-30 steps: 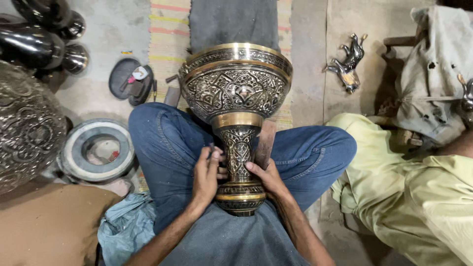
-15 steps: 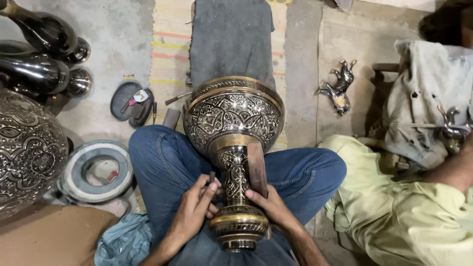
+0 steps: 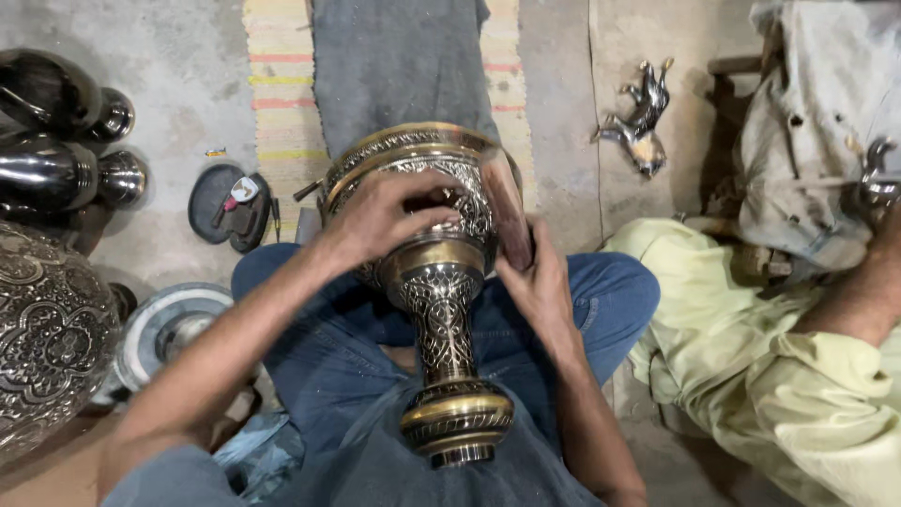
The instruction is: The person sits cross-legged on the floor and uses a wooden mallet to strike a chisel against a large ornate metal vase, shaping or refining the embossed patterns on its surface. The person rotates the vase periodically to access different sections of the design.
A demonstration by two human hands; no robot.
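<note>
Brass goblet (image 3: 441, 310), engraved with dense floral patterns and banded in plain gold, lies tilted across a seated person's jeans (image 3: 319, 347), bowl away, foot toward the camera. Concrete floor (image 3: 160, 56) carries a striped mat (image 3: 272, 103), a grey cloth (image 3: 394, 66), dark polished vessels (image 3: 47, 131), an engraved urn (image 3: 47, 329) and a small metal horse (image 3: 643, 117). Another person in pale yellow (image 3: 751, 376) sits alongside. Left hand (image 3: 385, 221) curls its fingers over the bowl's side; right hand (image 3: 535, 282) presses half-spread fingers against the rim's right edge.
</note>
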